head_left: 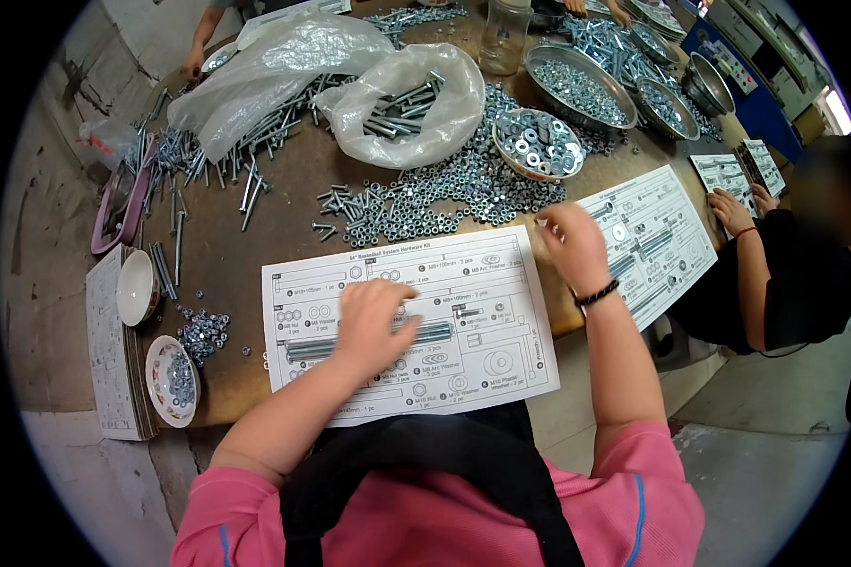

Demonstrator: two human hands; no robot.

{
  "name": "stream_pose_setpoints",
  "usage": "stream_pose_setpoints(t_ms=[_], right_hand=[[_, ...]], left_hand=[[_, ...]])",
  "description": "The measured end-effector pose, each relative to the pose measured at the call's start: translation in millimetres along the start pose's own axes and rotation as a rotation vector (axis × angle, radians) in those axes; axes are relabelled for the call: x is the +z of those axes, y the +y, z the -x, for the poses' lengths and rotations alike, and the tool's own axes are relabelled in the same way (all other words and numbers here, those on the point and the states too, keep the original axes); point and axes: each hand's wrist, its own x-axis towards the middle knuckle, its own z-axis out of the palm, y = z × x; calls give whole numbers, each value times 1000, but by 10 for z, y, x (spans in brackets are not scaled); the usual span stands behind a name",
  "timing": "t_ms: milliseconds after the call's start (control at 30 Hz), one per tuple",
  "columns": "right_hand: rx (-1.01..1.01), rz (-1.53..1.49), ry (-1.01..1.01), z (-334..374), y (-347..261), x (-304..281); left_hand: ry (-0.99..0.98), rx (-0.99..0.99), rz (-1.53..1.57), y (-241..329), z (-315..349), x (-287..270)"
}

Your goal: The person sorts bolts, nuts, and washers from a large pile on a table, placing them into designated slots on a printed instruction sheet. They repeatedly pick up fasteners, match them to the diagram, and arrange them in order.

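Observation:
A white printed hardware card [520, 378] lies at the table's near edge, in front of me. Several long silver bolts [424, 333] rest side by side across its middle. Just over them is my left hand [373, 321], thumb and forefinger apart, with nothing visible between them. My right hand [577, 253] hovers by the card's upper right corner, its fingers bent inward and pinched; whatever they may hold is too small or hidden to make out. Beyond the card spreads a heap of small silver nuts [425, 203], with short bolts [336, 200] at its left.
A bowl of washers [539, 144] and metal trays of nuts [581, 87] stand behind. Plastic bags [411, 142] hold bolts. Two bowls [172, 378] sit at left beside stacked cards [113, 359]. Another printed card [648, 241] lies at right, near a co-worker [775, 255].

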Motion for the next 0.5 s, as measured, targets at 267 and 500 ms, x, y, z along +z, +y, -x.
stream_pose_setpoints(t_ms=[267,500], right_hand=[[-112,304,85,-909,207,149],[-58,423,-25,-1129,299,289]], left_hand=[[262,-300,-77,-672,773,-497],[347,-444,173,-898,1297,-480]])
